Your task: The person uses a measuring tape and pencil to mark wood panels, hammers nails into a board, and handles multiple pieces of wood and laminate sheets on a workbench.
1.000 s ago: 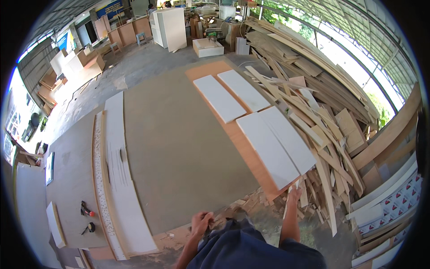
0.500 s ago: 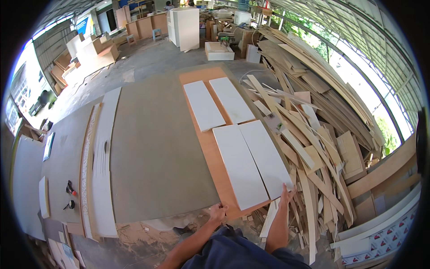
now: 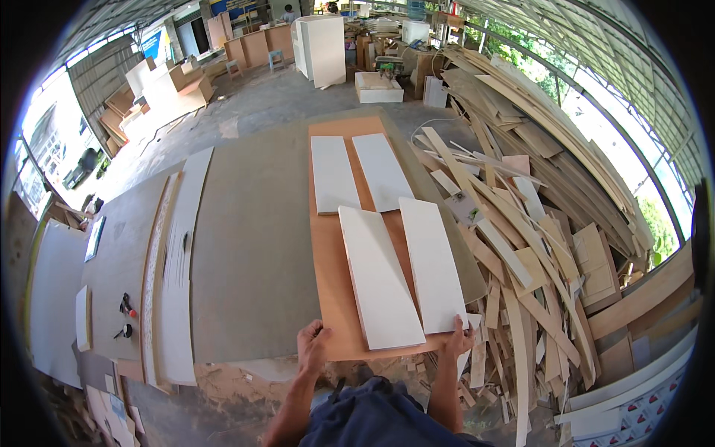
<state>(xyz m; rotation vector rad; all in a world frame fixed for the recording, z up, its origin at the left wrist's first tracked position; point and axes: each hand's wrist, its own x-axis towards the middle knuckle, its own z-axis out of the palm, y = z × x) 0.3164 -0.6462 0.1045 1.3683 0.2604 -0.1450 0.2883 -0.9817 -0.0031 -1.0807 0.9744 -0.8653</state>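
Orange-brown sheet material makes up the board (image 3: 333, 276) at our near edge, lying on a larger grey-brown sheet (image 3: 249, 261). Our left hand (image 3: 313, 344) is at the board's near left corner, its fingers curled together and apparently clamped on the edge. Our right hand (image 3: 458, 337) is at the near right, thumb on the corner of the near right white panel (image 3: 432, 268); its other fingers are mostly hidden, so we cannot tell whether they grip the panel, the board or both.

We judge the board thin, fairly stiff but able to bow, and awkward under its load; holding both near corners suits it. The panels look rigid and moderately heavy, with smooth faces that may slide if tilted and corners that may chip; we would take them by their long edges.

Counting, we have one orange-brown board and four white panels on it: the near right one, the near left panel (image 3: 380, 283), the far left panel (image 3: 334, 175) and the far right panel (image 3: 383, 171). Left of these lie one long white panel (image 3: 179, 283), one tape measure (image 3: 124, 331) and one red-and-black tool (image 3: 126, 304). Right, the offcuts (image 3: 510, 261) are too tangled for us to count.
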